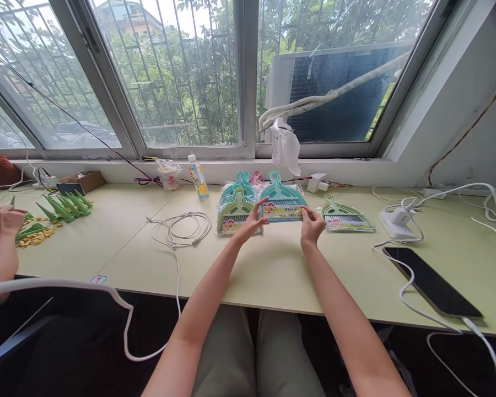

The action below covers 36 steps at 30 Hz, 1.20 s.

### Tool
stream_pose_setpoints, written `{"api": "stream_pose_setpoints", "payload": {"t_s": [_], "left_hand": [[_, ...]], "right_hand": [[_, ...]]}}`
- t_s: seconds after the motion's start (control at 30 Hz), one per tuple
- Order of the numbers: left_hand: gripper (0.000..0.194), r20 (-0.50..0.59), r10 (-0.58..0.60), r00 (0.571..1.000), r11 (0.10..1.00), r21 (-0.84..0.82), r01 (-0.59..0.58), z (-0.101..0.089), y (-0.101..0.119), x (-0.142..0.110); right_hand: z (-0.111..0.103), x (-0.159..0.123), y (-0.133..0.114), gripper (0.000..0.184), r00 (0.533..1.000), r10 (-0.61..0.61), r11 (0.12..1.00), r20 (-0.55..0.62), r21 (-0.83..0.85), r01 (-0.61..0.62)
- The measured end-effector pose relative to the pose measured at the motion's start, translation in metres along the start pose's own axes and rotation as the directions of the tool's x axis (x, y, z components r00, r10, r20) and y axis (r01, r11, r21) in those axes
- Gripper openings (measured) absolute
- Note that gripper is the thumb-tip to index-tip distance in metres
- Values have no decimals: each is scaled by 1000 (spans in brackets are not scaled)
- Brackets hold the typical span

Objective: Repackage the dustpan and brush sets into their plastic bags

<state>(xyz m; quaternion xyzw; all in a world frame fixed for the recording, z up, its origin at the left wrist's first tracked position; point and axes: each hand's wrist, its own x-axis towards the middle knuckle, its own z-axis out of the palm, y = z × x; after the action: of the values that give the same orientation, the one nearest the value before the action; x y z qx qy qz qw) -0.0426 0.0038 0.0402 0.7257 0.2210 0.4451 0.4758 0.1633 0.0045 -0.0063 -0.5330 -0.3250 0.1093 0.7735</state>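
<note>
- In the head view, the teal dustpan set [281, 193], wrapped in clear plastic, is raised at the middle of the table [273, 275], between both hands.
- The right hand [313, 225] pinches its lower right corner; the left hand [252, 220] is loosely spread at its left edge.
- Just left lies a pile of wrapped sets [236, 207], a green one in front; another green set [345, 216] lies to the right.
- A coiled cable [188, 229] and an upright bottle [198, 179] occupy the left; a white charger [397, 223], trailing cords and a dark phone [434, 281] crowd the right.
- At far left, another person's hand [3, 220] is near green pointed pieces [66, 207].
- The set's label [281, 210] bears print too small to read; the bottle's lettering is unclear.
- A sticker [99, 279] at the table's front edge shows a red mark.
</note>
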Motion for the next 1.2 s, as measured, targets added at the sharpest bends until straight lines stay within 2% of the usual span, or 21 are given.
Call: {"api": "stream_pose_setpoints", "payload": {"t_s": [0.07,0.1,0.17,0.23,0.33,0.43,0.5,0.57,0.63,0.67,0.77,0.87,0.97,1.07,1.2], "left_hand": [[77,67,37,997,997,69,-42,5,-1,-1],[73,53,39,998,992,118,-45,7,-4,-1],[51,-48,24,999,981,193,-14,10,-11,2],[34,-149,18,989,981,194,12,11,-19,6],[30,-240,36,970,993,121,-7,12,-27,10],[42,-367,32,930,998,66,-9,12,-26,9],[61,-456,9,890,1000,29,5,10,-24,8],[82,-511,-58,858,998,-51,37,6,-22,8],[90,-505,-158,848,983,-159,88,1,-21,8],[87,-480,-206,853,972,-204,119,-2,-21,9],[55,-407,-266,874,954,-242,177,-9,-23,11],[32,-412,-226,883,971,-173,167,-12,-25,11],[22,-494,-130,860,988,4,152,-11,-29,11],[20,-567,-39,823,978,149,149,-7,-34,9],[22,-570,31,821,975,197,100,-3,-38,7]], "right_hand": [[-1,2,1,33,999,13,1000,-47,6,-13],[-2,2,0,33,998,16,1000,-58,7,-15],[-2,2,-1,33,999,12,1000,-52,12,-12],[-2,0,-4,34,1000,1,1000,-28,8,-1],[0,-5,-7,40,1000,-6,1000,7,-1,6],[3,-7,-8,64,998,33,997,56,66,-36],[4,-7,-8,78,991,85,987,108,126,-98],[4,-6,-9,77,971,143,973,189,154,-173],[3,-4,-10,66,945,182,959,272,163,-232],[3,-4,-10,61,934,191,954,303,167,-250],[2,-3,-13,55,918,189,945,348,191,-267],[3,-5,-14,52,905,167,936,391,227,-271],[4,-6,-12,48,895,135,940,425,230,-251],[4,-6,-11,45,873,84,960,481,196,-200],[3,-7,-14,46,809,47,979,586,136,-155]]}}
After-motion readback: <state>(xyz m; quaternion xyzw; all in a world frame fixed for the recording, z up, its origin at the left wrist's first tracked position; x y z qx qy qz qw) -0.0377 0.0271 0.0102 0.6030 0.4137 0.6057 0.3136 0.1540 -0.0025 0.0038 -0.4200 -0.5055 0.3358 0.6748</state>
